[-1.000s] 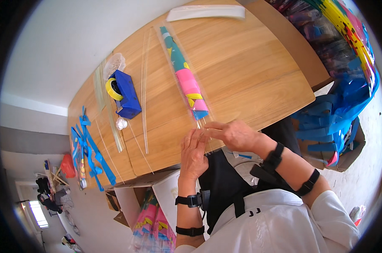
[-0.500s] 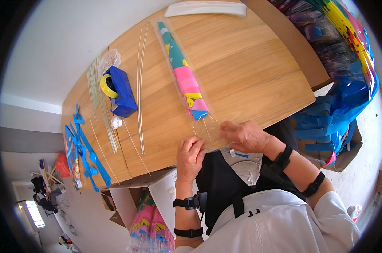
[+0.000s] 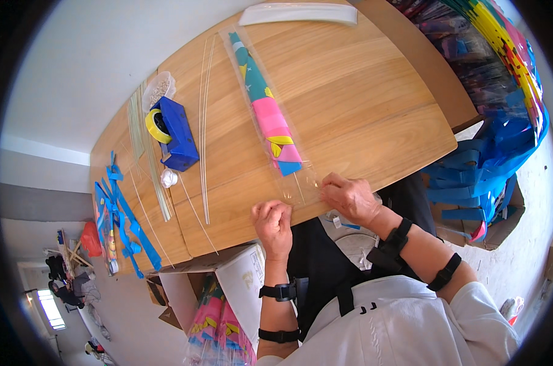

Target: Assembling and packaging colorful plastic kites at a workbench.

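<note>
A long clear plastic sleeve (image 3: pixel 293 194) lies on the wooden table in front of me. Inside it is a narrow folded piece of printed fabric or film (image 3: pixel 269 113), teal at the far tip, then pink and yellow, with blue at the near end. A thin stick or cord runs from that end toward me. My left hand (image 3: pixel 272 229) has its fingers curled together at the left corner of the sleeve's near end. At the right corner, my right hand (image 3: pixel 351 198) pinches the plastic. Both hands rest by the table's front edge.
Left of the sleeve are thin pale sticks (image 3: pixel 205 140), a blue tape dispenser (image 3: pixel 180 137), a white spool (image 3: pixel 168 177), a small bowl (image 3: pixel 160 88) and blue strips (image 3: pixel 127 222). Clear sleeves (image 3: pixel 298 14) lie at the far edge. Boxes (image 3: pixel 243 274) stand below the table.
My hands have moved farther apart, the left one shifting left. The sleeve's near end is now spread wider and flatter between them.
</note>
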The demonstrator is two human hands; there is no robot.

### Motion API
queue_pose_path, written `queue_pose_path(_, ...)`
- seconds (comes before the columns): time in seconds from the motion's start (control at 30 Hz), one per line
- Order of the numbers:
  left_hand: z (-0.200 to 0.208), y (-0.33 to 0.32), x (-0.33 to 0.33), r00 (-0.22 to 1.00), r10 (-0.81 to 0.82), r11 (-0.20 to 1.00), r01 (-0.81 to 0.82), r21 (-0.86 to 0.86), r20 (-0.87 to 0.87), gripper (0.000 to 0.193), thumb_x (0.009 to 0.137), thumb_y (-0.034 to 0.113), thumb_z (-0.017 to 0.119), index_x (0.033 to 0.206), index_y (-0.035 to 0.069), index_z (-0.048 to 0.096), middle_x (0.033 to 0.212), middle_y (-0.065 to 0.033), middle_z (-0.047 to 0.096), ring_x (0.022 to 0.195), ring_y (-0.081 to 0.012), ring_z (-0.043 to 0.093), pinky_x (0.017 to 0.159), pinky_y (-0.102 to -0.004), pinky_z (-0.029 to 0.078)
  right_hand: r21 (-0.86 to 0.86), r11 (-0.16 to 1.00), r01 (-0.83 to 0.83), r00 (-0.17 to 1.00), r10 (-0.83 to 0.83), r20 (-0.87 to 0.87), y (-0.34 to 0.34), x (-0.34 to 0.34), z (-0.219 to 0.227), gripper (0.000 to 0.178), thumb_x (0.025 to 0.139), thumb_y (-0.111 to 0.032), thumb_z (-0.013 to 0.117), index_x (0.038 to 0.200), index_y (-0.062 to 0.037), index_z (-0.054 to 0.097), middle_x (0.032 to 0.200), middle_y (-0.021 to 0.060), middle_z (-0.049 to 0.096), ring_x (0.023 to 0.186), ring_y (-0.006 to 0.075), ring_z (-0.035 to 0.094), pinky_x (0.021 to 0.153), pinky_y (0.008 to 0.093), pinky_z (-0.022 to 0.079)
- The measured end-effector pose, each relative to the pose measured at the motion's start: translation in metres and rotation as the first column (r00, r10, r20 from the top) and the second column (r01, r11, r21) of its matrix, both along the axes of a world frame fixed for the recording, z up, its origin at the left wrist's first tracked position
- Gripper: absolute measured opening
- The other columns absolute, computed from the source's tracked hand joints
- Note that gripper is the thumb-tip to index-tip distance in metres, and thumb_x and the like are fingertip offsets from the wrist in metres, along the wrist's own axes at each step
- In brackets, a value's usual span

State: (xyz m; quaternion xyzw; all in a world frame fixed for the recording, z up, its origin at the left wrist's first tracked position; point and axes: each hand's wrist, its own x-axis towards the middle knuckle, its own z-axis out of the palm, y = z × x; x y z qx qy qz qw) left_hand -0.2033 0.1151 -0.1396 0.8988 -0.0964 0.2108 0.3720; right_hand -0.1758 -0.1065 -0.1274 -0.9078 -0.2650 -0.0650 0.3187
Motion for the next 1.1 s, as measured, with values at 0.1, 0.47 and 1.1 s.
queue_pose_path(0.1, -0.001, -0.009, 0.004, 0.991, 0.128, 0.991, -0.127, 0.034, -0.039, 0.009, 0.075, 0.006, 0.075, 0.077, 0.006, 0.066, 0.087, -0.0056, 0.059, 0.088, -0.0291, 0.051, 0.081, -0.0406, 0.04, -0.039, 0.989, 0.142, 0.983, -0.145, -0.111, 0.016, 0.003, 0.001, 0.012, 0.085, -0.019, 0.06, 0.082, -0.0085, 0.059, 0.089, 0.0103, 0.057, 0.073, 0.0328, 0.064, 0.059, 0.0447, 0.052)
queue_pose_path(0.47, 0.006, -0.019, 0.012, 0.956, 0.262, 0.956, -0.239, 0.17, -0.13, 0.015, 0.071, 0.006, 0.074, 0.066, 0.003, 0.06, 0.083, -0.0076, 0.055, 0.088, -0.0311, 0.05, 0.081, -0.0427, 0.038, -0.169, 0.945, 0.28, 0.935, -0.309, -0.175, 0.038, 0.007, 0.005, 0.009, 0.081, -0.014, 0.06, 0.079, -0.0053, 0.061, 0.088, 0.0143, 0.059, 0.073, 0.035, 0.066, 0.063, 0.0462, 0.053)
queue_pose_path(1.1, -0.014, -0.02, 0.045, 0.87, 0.216, 0.961, -0.269, -0.059, -0.443, 0.02, 0.073, 0.014, 0.076, 0.078, -0.001, 0.063, 0.069, -0.0111, 0.061, 0.064, -0.0272, 0.06, 0.061, -0.0398, 0.048, 0.107, 0.931, 0.349, 0.845, -0.264, -0.465, 0.044, 0.022, 0.002, 0.032, 0.081, -0.026, 0.073, 0.076, 0.0022, 0.058, 0.072, 0.0207, 0.065, 0.069, 0.0358, 0.066, 0.061, 0.0408, 0.053)
